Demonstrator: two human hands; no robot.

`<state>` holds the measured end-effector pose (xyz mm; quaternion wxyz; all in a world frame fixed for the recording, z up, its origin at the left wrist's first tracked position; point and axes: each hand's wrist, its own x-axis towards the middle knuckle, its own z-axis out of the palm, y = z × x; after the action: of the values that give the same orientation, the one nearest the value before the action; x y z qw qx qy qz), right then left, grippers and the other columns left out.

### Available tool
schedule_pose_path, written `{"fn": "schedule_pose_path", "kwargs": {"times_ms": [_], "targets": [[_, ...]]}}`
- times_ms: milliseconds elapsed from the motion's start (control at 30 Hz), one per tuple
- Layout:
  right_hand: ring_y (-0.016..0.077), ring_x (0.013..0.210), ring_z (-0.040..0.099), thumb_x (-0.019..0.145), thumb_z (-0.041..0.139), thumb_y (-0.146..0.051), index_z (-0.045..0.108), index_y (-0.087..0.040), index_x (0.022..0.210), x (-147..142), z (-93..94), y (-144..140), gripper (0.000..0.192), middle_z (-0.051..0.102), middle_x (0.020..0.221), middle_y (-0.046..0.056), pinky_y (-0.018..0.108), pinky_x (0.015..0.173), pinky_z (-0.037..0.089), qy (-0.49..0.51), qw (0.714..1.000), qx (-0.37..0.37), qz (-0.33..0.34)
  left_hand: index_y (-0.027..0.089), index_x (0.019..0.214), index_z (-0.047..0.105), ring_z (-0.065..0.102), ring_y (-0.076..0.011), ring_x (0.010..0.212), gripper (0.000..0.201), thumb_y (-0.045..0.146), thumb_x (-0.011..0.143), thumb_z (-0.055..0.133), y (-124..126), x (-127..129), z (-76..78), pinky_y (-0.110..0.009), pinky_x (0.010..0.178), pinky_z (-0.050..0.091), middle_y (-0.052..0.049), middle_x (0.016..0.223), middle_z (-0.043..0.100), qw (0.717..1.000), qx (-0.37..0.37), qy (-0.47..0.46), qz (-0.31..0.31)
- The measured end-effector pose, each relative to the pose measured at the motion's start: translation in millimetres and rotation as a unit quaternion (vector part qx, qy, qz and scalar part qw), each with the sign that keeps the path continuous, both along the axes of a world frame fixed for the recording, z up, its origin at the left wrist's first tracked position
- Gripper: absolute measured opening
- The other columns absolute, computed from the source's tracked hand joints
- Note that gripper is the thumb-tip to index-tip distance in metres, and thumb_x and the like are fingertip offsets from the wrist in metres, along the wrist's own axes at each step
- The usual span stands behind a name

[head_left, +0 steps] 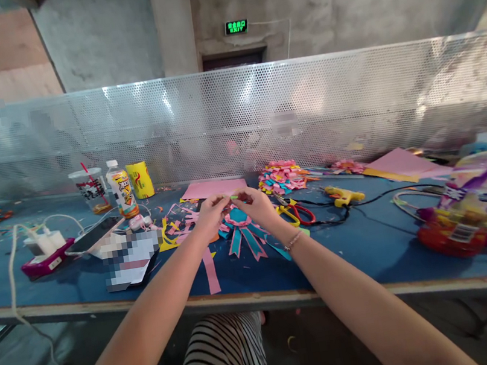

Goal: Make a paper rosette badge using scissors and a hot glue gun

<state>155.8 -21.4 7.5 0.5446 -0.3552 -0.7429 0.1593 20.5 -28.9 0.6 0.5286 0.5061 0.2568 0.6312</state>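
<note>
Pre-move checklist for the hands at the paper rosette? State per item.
1. Left hand and right hand both in view, meeting above the rosette: ok.
2. What the fingertips pinch between them: a small piece with a green tip, too small to identify: cannot tell.
3. Rosette lies flat on the blue table, ribbons toward the person: ok.
4. Scissors beside the right hand, apart from it: ok.
5. Glue gun lies on the table right of the scissors, cord attached; whether hot: cannot tell.
6. Loose paper strips around the work spot: not ok.
</note>
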Motion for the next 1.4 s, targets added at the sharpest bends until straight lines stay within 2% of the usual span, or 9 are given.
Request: {"fn": "schedule_pose_path", "kwargs": {"times_ms": [233, 400, 633, 867, 967, 1100, 1233, 1300, 1400], "targets": [[0.0132, 0.064, 0.056, 0.071, 0.055, -0.028, 0.059, -0.017, 0.076, 0.5, 0.5, -0.4, 0.012, 0.061, 0.069, 0.001, 0.025, 0.059, 0.045, 0.012, 1.000, -0.003, -0.003, 0.015, 0.070, 0.058, 0.049, -0.0069, 0.059, 0.020, 0.028, 0.059, 0.069, -5.7, 1.6, 1.8, -0.020, 0.058, 0.039, 0.002, 0.064, 0.054, 1.000, 0.004, 0.017, -0.013], [0.0120, 0.059, 0.054, 0.069, 0.055, -0.025, 0.058, -0.017, 0.071, 1.6, -1.3, 1.7, 0.009, 0.059, 0.064, 0.000, 0.024, 0.055, 0.043, 0.037, 0.999, -0.021, 0.002, 0.015, 0.071, 0.059, 0.047, -0.0079, 0.059, 0.019, 0.029, 0.062, 0.067, -4.7, 0.3, 1.1, -0.021, 0.057, 0.038, 0.002, 0.065, 0.054, 0.998, 0.037, 0.058, -0.002], [0.0122, 0.056, 0.055, 0.063, 0.064, -0.031, 0.059, -0.016, 0.061, 2.1, 0.9, -1.1, 0.015, 0.059, 0.057, 0.000, 0.025, 0.056, 0.045, 0.095, 0.988, -0.107, 0.059, 0.015, 0.066, 0.060, 0.047, -0.0098, 0.059, 0.012, 0.027, 0.069, 0.059, 1.4, -4.2, -1.5, -0.021, 0.056, 0.035, 0.001, 0.062, 0.053, 0.970, 0.135, 0.182, 0.091], [0.0116, 0.058, 0.058, 0.060, 0.067, -0.034, 0.060, -0.016, 0.067, 3.1, -2.0, 4.2, 0.021, 0.061, 0.062, 0.000, 0.025, 0.059, 0.048, 0.160, 0.952, -0.221, 0.137, 0.016, 0.065, 0.056, 0.044, -0.0085, 0.056, 0.013, 0.026, 0.072, 0.055, 5.6, -7.4, -4.7, -0.021, 0.055, 0.035, 0.002, 0.059, 0.050, 0.966, 0.138, 0.195, 0.095], [0.0126, 0.060, 0.059, 0.065, 0.063, -0.033, 0.061, -0.016, 0.069, 6.3, -2.5, 8.0, 0.017, 0.062, 0.063, 0.001, 0.026, 0.060, 0.048, 0.113, 0.972, -0.175, 0.113, 0.015, 0.067, 0.059, 0.046, -0.0082, 0.055, 0.015, 0.029, 0.070, 0.059, 8.8, -7.6, -6.0, -0.021, 0.055, 0.036, 0.002, 0.060, 0.052, 0.978, 0.106, 0.167, 0.072], [0.0143, 0.064, 0.059, 0.070, 0.058, -0.025, 0.063, -0.017, 0.069, 8.0, -3.1, 7.6, 0.009, 0.064, 0.067, 0.003, 0.027, 0.062, 0.047, 0.012, 1.000, -0.027, 0.011, 0.014, 0.071, 0.062, 0.052, -0.0097, 0.061, 0.021, 0.033, 0.064, 0.067, 10.6, -5.3, -6.7, -0.023, 0.061, 0.041, -0.001, 0.066, 0.059, 0.995, 0.044, 0.080, 0.028], [0.0160, 0.072, 0.060, 0.074, 0.053, -0.017, 0.065, -0.018, 0.070, 5.2, -3.7, 2.1, 0.013, 0.066, 0.073, 0.005, 0.029, 0.070, 0.046, -0.090, 0.984, 0.136, -0.065, 0.013, 0.075, 0.063, 0.055, -0.0102, 0.066, 0.024, 0.030, 0.059, 0.071, 7.9, -3.6, -4.7, -0.025, 0.067, 0.044, -0.002, 0.070, 0.061, 1.000, 0.009, 0.005, -0.004], [0.0160, 0.074, 0.059, 0.076, 0.052, -0.016, 0.066, -0.017, 0.073, 3.0, -3.6, -0.8, 0.015, 0.066, 0.074, 0.006, 0.028, 0.072, 0.046, -0.111, 0.977, 0.167, -0.066, 0.014, 0.075, 0.063, 0.056, -0.0100, 0.067, 0.024, 0.028, 0.058, 0.072, 7.2, -4.1, -4.0, -0.024, 0.068, 0.044, -0.001, 0.071, 0.060, 1.000, 0.012, -0.005, -0.008], [0.0147, 0.071, 0.059, 0.075, 0.054, -0.020, 0.066, -0.017, 0.079, 0.3, -2.6, -3.9, 0.013, 0.066, 0.077, 0.006, 0.027, 0.069, 0.047, -0.092, 0.984, 0.137, -0.063, 0.013, 0.074, 0.063, 0.056, -0.0098, 0.067, 0.024, 0.029, 0.059, 0.072, 8.3, -5.4, -4.1, -0.024, 0.067, 0.044, -0.001, 0.071, 0.060, 1.000, 0.025, 0.011, 0.009]]}}
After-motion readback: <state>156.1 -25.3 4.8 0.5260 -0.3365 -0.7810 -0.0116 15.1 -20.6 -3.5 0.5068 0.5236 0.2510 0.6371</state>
